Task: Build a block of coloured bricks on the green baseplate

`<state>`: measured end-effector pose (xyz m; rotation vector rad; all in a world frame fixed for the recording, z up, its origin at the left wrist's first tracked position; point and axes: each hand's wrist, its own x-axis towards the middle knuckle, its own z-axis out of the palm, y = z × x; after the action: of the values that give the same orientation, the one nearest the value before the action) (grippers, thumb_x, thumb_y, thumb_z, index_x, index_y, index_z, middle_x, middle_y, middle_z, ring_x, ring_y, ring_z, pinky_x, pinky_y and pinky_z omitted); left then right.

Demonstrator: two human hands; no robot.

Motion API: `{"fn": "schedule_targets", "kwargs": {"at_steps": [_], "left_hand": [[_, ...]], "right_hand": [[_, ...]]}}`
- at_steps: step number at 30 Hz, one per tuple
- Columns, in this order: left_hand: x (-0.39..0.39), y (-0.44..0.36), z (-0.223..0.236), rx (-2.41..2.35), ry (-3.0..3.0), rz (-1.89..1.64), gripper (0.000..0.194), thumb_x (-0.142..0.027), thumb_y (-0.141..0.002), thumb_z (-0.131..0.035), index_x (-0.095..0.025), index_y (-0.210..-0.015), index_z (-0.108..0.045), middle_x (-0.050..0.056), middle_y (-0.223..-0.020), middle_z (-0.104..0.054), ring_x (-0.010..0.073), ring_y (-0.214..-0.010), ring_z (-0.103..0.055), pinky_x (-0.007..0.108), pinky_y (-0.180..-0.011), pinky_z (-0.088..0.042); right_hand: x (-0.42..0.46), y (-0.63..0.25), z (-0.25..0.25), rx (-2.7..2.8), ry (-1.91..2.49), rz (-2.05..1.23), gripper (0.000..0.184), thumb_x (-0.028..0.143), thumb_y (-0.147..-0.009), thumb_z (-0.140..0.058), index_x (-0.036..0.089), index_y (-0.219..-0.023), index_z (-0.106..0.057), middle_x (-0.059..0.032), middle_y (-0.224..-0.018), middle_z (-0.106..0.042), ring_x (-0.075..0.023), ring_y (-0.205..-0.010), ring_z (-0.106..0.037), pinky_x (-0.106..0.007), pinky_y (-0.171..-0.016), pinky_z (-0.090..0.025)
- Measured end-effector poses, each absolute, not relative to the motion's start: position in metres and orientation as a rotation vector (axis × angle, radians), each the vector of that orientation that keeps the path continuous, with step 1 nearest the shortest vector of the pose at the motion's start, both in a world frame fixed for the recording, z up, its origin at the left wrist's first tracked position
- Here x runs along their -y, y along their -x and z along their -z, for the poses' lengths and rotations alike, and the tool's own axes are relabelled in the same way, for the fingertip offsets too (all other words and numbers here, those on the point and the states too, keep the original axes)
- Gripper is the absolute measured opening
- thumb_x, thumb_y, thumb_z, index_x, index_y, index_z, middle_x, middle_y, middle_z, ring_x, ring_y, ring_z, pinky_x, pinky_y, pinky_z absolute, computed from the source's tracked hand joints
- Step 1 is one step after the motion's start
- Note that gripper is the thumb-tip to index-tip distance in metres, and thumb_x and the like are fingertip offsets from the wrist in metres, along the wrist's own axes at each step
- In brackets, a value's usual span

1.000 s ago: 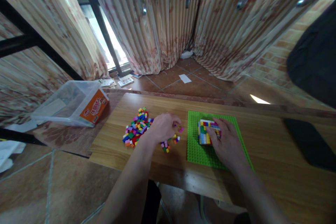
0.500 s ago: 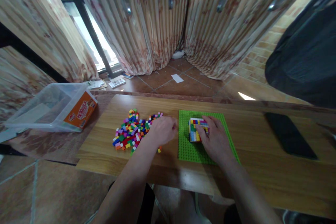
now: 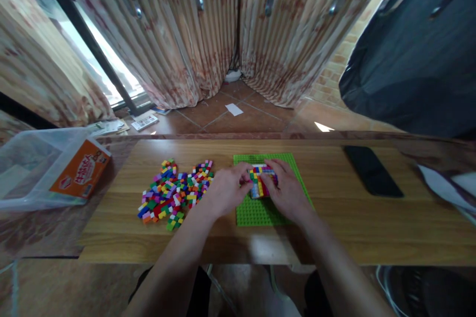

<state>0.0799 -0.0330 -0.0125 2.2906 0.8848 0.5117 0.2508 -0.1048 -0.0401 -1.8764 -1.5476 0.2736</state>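
Gripping the block (image 3: 259, 186), square to baseplate (image 3: 256, 215), are right fingers (image 3: 279, 166); left fingers' (image 3: 244, 188) grip, long axis unclear.

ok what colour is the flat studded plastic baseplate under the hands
The flat studded plastic baseplate is green, best seen in the head view.

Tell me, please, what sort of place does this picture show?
Probably a room in a home, though I cannot be certain. Patterned curtains hang down to a tiled floor, and many colourful toy bricks lie on a wooden table.
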Motion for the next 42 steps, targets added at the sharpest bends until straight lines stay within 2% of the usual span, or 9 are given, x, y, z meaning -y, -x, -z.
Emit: {"fn": "schedule_targets", "kwargs": {"at_steps": [9,15,19,25,32,42], "left_hand": [[0.037,-0.081,0.01,-0.931,-2.268,-0.456,0.031,-0.016,-0.083,-0.062,-0.021,-0.112,-0.054,0.0,-0.088,-0.072,0.016,-0.082,-0.069,0.028,-0.077,-0.053],[0.038,-0.082,0.01,-0.914,-2.31,-0.441,0.003,-0.019,-0.085,-0.061,-0.019,-0.088,-0.06,0.0,-0.082,-0.07,0.0151,-0.079,-0.067,0.026,-0.074,-0.05],[0.038,-0.083,0.009,-0.864,-2.361,-0.419,0.01,-0.02,-0.086,-0.06,-0.019,-0.076,-0.063,-0.001,-0.074,-0.068,0.0138,-0.073,-0.064,0.024,-0.07,-0.046],[0.042,-0.086,0.01,-0.857,-2.401,-0.469,0.012,-0.019,-0.088,-0.057,-0.02,-0.08,-0.066,-0.001,-0.083,-0.072,0.0142,-0.078,-0.066,0.025,-0.075,-0.046],[0.046,-0.09,0.015,-1.029,-2.339,-0.506,0.004,-0.023,-0.085,-0.06,-0.021,-0.085,-0.064,0.001,-0.083,-0.074,0.0163,-0.078,-0.069,0.026,-0.073,-0.05],[0.052,-0.089,0.016,-1.04,-2.166,-0.573,0.009,-0.016,-0.082,-0.059,-0.021,-0.087,-0.065,0.001,-0.085,-0.076,0.0162,-0.08,-0.071,0.026,-0.074,-0.054]], "right_hand": [[0.105,-0.25,0.04,1.547,1.847,-0.267,0.043,0.043,-0.093,-0.043,0.02,-0.127,-0.059,-0.0165,-0.128,-0.057,-0.0305,-0.12,-0.054,-0.054,-0.102,-0.044],[0.105,-0.25,0.041,1.564,1.867,-0.252,0.044,0.043,-0.093,-0.043,0.019,-0.127,-0.059,-0.0167,-0.128,-0.057,-0.0306,-0.121,-0.053,-0.053,-0.102,-0.045],[0.104,-0.251,0.041,1.57,1.874,-0.245,0.046,0.043,-0.093,-0.044,0.017,-0.127,-0.059,-0.0169,-0.127,-0.057,-0.0295,-0.12,-0.054,-0.05,-0.104,-0.044],[0.104,-0.25,0.041,1.57,1.861,-0.227,0.042,0.042,-0.093,-0.045,0.02,-0.126,-0.059,-0.0158,-0.127,-0.058,-0.0303,-0.121,-0.054,-0.052,-0.102,-0.045],[0.104,-0.25,0.041,1.556,1.849,-0.255,0.044,0.044,-0.092,-0.045,0.02,-0.126,-0.059,-0.0166,-0.127,-0.058,-0.0313,-0.12,-0.054,-0.054,-0.102,-0.045],[0.107,-0.252,0.041,1.535,1.828,-0.355,0.049,0.042,-0.085,-0.052,0.019,-0.129,-0.054,-0.0158,-0.134,-0.053,-0.029,-0.126,-0.05,-0.051,-0.107,-0.04]]}}
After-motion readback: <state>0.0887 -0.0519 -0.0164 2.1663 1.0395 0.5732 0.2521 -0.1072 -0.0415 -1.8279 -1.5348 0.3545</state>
